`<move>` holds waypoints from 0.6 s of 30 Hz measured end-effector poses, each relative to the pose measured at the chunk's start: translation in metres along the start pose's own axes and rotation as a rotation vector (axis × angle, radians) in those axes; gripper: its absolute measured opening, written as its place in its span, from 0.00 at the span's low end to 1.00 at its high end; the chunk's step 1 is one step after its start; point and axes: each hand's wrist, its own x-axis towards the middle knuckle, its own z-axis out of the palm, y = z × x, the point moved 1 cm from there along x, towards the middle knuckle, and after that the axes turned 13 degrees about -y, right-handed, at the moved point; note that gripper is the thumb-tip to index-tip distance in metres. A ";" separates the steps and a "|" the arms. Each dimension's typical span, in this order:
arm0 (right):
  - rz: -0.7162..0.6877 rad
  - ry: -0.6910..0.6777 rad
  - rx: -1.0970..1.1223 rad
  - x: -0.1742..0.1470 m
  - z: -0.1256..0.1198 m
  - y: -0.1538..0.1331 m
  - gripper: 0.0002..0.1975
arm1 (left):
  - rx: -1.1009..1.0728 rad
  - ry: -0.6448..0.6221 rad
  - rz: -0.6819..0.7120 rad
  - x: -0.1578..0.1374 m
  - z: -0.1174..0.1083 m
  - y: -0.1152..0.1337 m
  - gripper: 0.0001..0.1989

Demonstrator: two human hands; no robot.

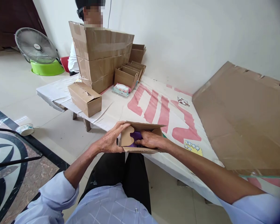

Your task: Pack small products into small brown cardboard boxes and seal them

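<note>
At the table's near edge is a small open cardboard box (pixel 143 151) with its long flaps raised. My left hand (pixel 113 138) is closed around the left end of this box, thumb below and fingers over the upper edge. Inside lies a purple item (pixel 137 135), partly covered by a tan cardboard flap with a wavy-cut edge (pixel 126 137). My right hand (pixel 150 139) reaches into the box from the right, its bent fingers and thumb on the purple item. The fingertips are partly hidden, and the item's kind does not show.
A closed carton (pixel 85 98) sits on the cloth-covered table (pixel 151 90), left of a pack of wipes (pixel 122 89) and several open boxes (pixel 128 74). Large taped cartons (pixel 105 56) stand behind, with a person beyond. A big cardboard sheet (pixel 245 121) leans at right; a fan (pixel 36 46) stands far left.
</note>
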 end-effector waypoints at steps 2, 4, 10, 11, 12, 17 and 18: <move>-0.025 0.002 0.116 0.002 0.003 0.004 0.11 | 0.004 0.022 0.005 0.001 0.002 0.001 0.57; -0.025 0.014 0.221 0.004 0.007 0.008 0.11 | 0.013 0.040 0.003 0.002 0.004 0.002 0.57; 0.143 0.033 0.421 0.001 0.015 0.013 0.13 | 0.013 0.045 0.002 0.003 0.006 0.007 0.55; 0.166 0.046 0.424 0.000 0.015 0.012 0.13 | 0.013 0.039 0.003 0.003 0.006 0.007 0.55; 0.185 0.069 0.411 -0.002 0.014 0.010 0.13 | 0.013 0.034 0.003 0.003 0.006 0.008 0.56; 0.179 0.143 0.388 -0.010 0.014 -0.001 0.10 | 0.015 0.038 0.000 0.004 0.008 0.006 0.58; 0.167 0.135 0.414 -0.011 0.015 -0.002 0.09 | 0.018 0.039 0.003 0.004 0.008 0.006 0.58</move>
